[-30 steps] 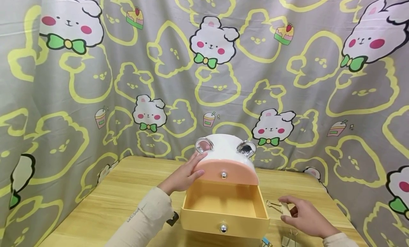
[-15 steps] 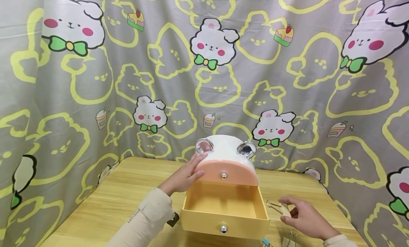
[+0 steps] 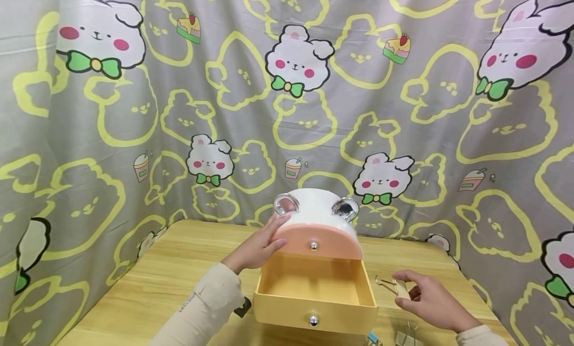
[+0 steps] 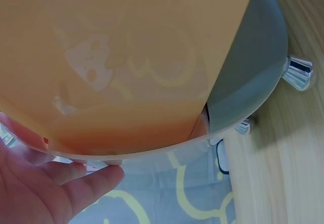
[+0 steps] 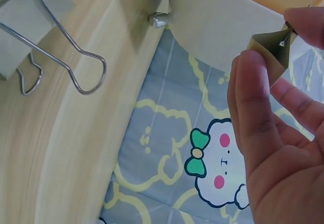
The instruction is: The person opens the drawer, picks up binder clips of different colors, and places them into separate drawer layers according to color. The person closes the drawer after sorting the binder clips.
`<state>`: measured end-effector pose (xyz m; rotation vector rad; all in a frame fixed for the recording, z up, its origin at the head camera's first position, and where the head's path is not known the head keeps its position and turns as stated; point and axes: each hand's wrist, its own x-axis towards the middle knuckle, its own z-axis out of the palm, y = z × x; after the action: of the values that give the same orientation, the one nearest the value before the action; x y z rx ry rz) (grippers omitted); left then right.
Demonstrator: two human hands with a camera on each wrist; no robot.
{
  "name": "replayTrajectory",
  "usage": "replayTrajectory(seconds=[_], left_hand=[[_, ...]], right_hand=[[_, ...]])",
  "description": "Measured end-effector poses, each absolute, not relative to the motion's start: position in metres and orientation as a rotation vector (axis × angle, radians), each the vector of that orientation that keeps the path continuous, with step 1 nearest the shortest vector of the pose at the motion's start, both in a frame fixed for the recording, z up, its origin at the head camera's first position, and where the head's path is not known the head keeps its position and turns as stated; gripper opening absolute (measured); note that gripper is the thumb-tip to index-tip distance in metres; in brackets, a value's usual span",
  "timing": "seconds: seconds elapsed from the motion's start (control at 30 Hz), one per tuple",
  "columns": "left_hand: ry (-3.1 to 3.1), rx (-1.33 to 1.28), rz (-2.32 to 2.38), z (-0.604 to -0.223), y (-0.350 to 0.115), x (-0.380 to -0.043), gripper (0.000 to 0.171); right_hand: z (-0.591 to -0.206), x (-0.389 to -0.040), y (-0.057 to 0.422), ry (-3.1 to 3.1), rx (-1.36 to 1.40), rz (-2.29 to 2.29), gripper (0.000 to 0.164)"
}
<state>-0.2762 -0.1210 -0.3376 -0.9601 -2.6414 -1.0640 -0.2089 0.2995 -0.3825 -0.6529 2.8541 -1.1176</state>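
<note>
Your left hand (image 3: 257, 246) lies along the left side of the glossy white, round-topped plastic cabinet (image 3: 319, 204) with silver-rimmed ears, fingers extended and touching the shell, not wrapped round it. In my judgement, the contact serves to steady the cabinet while its lower part juts forward.

Your right hand (image 3: 434, 302) pinches a beige metal binder clip (image 3: 402, 289) between thumb and fingers. The grip is on the clip's triangular body, which leaves its wire handles free and pointing towards the drawer; likely this keeps the fingers off the wires. The clip is to the right of the drawer, near it but apart.

Containers: the yellow plastic drawer (image 3: 278, 310) with a silver knob stands pulled out, its plain floor and side walls visible. The part directly behind its front panel is hidden. Above it, the peach half-round drawer front (image 3: 293, 238) is closed; you cannot tell its contents.

On the wood-grain table (image 3: 188, 261) sit a whitish binder clip (image 3: 407, 339) and a small blue clip (image 3: 373, 338).
</note>
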Motion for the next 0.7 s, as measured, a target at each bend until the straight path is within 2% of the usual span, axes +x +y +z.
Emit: replayTrajectory(seconds=[0.7], left_hand=[[-2.643, -0.959, -1.075, -0.337, -0.122, -0.275, 0.058]], right_hand=[[-0.367, -0.205, 0.298, 2.914, -0.652, -1.063, 0.052]])
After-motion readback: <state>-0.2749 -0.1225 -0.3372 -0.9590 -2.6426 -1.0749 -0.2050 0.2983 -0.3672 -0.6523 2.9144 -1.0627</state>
